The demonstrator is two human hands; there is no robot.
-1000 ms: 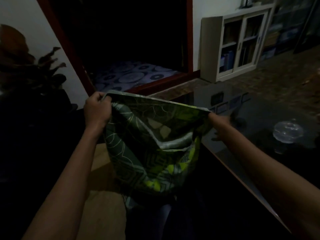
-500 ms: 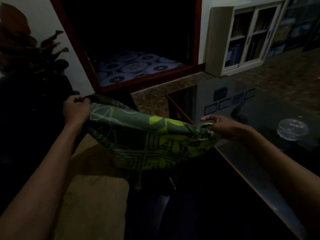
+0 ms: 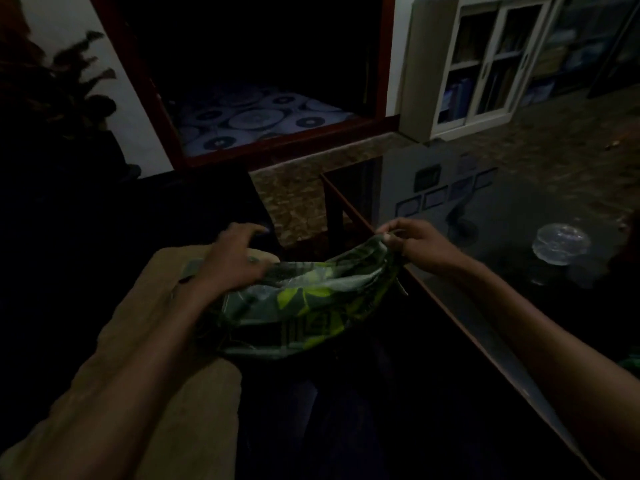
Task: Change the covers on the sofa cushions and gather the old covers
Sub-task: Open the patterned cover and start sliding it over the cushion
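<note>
Beside a glass table [image 3: 485, 258], right hand [image 3: 420, 245] fingers pinching green cover [image 3: 304, 303], left hand [image 3: 230, 263] fingers spread over bare cushion [image 3: 162, 341].

A dim living room of a home is shown. A glass-topped coffee table [image 3: 485, 216] is seen at 3 o'clock, a white cabinet [image 3: 474, 64] with glazed doors at 1 o'clock, a patterned mattress [image 3: 256, 116] through a doorway at 12 o'clock, and a plant [image 3: 69, 88] at 10 o'clock.
</note>
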